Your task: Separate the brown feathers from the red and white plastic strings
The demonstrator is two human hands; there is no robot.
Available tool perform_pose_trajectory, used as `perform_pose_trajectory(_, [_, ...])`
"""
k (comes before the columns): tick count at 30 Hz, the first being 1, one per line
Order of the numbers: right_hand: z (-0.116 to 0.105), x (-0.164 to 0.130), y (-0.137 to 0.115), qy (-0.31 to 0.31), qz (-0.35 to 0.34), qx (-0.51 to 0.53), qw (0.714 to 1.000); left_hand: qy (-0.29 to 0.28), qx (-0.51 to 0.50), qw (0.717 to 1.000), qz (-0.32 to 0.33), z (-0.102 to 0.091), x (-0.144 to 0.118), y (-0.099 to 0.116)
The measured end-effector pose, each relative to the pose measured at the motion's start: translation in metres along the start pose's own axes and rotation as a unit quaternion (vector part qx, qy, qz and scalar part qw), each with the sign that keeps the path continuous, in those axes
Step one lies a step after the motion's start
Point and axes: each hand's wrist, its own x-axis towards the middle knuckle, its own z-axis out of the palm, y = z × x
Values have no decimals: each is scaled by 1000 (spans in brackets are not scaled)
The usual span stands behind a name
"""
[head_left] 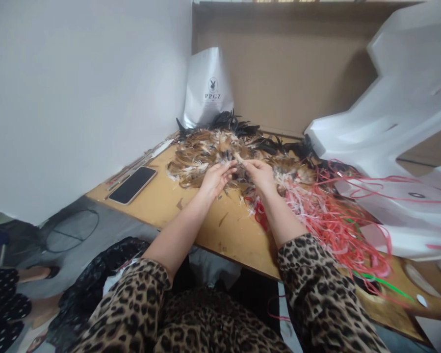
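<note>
Over the front of a pile of brown, white and black feathers (194, 152), my two hands are close together. My right hand (260, 175) pinches a small pale feather (238, 158) between thumb and fingertips. Facing it from the left is my left hand (216, 179), palm turned up and fingers loosely bent and apart, its fingertips almost at the right ones. Whether the left fingertips touch the feather I cannot tell. Dark feathers lie along the back of the pile.
A phone (133, 185) lies on the yellowish table (227, 240) at the left, beside thin sticks. Tangled red and pink ribbons (330, 225) spread at the right, near large white foam-like pieces (382, 113). A silvery PPGZ bag (207, 88) stands behind. Another person's legs show lower left.
</note>
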Motion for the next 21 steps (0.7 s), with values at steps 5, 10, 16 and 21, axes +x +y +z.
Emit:
perform_pose_trajectory(5, [11, -4, 15, -25, 13, -7, 1000, 29, 29, 999, 20, -10, 10, -2])
perform_pose_trajectory(10, [12, -6, 20, -95, 44, -53, 993, 8, 58, 998, 35, -24, 9, -5])
perform_pose_trajectory(16, [1, -2, 18, -186, 64, -89, 976, -13, 135, 989, 63, -28, 11, -9])
perform_pose_trajectory(21, [-4, 1, 17, -187, 87, -89, 975, -17, 177, 982, 64, -28, 12, -13])
